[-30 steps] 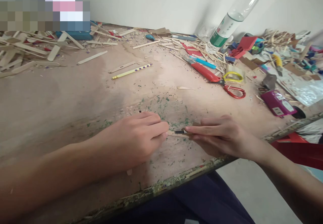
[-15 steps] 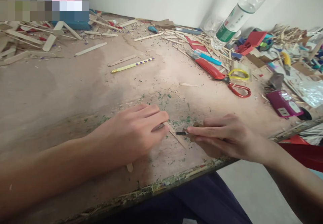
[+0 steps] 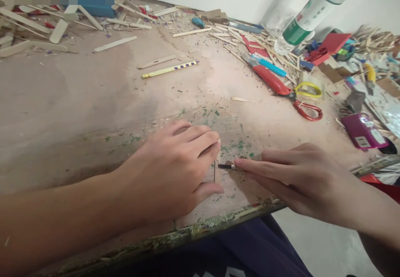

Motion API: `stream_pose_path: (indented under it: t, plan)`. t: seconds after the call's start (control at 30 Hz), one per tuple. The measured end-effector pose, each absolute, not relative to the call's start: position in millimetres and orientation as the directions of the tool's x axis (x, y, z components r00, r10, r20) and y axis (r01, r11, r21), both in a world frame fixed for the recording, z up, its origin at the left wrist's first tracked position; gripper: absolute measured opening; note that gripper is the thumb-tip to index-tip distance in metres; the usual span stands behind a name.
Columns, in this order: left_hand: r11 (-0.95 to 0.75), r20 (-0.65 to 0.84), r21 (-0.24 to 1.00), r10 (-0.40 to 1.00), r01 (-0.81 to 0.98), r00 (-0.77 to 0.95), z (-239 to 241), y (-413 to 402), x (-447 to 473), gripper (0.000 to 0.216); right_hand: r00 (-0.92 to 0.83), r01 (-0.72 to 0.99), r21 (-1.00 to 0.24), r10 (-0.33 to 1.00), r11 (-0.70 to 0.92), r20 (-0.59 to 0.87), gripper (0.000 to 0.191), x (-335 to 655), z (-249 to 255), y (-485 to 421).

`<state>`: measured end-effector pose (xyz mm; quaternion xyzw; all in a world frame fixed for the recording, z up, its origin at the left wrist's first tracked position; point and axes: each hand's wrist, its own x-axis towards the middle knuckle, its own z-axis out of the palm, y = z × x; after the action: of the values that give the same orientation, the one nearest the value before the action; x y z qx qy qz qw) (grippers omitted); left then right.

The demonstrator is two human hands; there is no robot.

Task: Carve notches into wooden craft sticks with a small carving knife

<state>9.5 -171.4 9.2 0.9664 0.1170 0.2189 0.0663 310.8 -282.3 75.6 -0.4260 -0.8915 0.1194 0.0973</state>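
My left hand (image 3: pixel 187 164) presses on a wooden craft stick (image 3: pixel 218 173) near the table's front edge, fingers curled over its far end and thumb by its near end. Most of the stick is hidden under that hand. Between the fingers of my right hand (image 3: pixel 287 170) is a slim craft knife (image 3: pixel 227 166), its handle mostly covered. The dark blade points left, its tip at the stick's right side. Green specks lie on the wooden tabletop (image 3: pixel 93 98) around both hands.
Beyond my hands lie a yellow pencil (image 3: pixel 170 69), scissors (image 3: pixel 308 98) and a red-handled cutter (image 3: pixel 270 79). A plastic bottle (image 3: pixel 300 25) leans at the back right among loose sticks. A purple box (image 3: pixel 362 131) sits right. More sticks (image 3: pixel 28 21) are heaped back left.
The craft stick has turned from slanting to nearly upright in the view, and my left thumb has spread toward its near end. The knife stays beside it. The view has shifted slightly.
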Motion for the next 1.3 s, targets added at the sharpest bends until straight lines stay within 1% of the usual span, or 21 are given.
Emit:
stream_pose_path:
  t: [0.1,0.3,0.37,0.5,0.67,0.93,1.13,1.3]
  plan:
    - [-0.962,0.419,0.178,0.264,0.206,0.869,7.7,-172.6,10.1,0.057,-0.628,0.732,-0.299,0.776,0.613,0.054,0.032,308.7,81.3,-278.9]
    - [-0.97,0.423,0.15,0.239,0.193,0.874,6.2,-172.3,9.3,0.075,-0.659,0.715,-0.275,0.751,0.643,0.043,0.031,302.8,93.7,-268.4]
    - [-0.971,0.429,0.151,0.234,0.186,0.872,4.7,-172.2,9.1,0.077,-0.666,0.708,-0.274,0.744,0.651,0.046,0.03,301.4,95.6,-266.1]
    - [-0.971,0.459,0.151,0.236,0.187,0.857,3.2,-171.3,8.7,0.074,-0.667,0.707,-0.272,0.744,0.653,0.051,0.027,300.3,98.9,-264.0]
    - [-0.979,0.442,0.123,0.199,0.161,0.875,7.3,-167.8,7.4,0.074,-0.661,0.712,-0.262,0.748,0.651,0.062,0.025,300.3,103.3,-262.1]
    - [-0.973,0.469,0.127,0.229,0.192,0.853,0.9,-172.3,9.4,0.075,-0.67,0.72,-0.238,0.742,0.652,0.004,0.032,295.1,105.2,-256.2]
    - [-0.973,0.443,0.089,0.229,0.211,0.867,1.7,-171.5,9.6,0.075,-0.67,0.726,-0.239,0.742,0.645,-0.032,0.035,292.0,111.8,-254.4]
    - [-0.966,0.462,0.118,0.257,0.228,0.849,-6.5,-173.6,9.5,0.077,-0.679,0.725,-0.211,0.733,0.656,-0.053,0.032,291.7,115.8,-254.9]
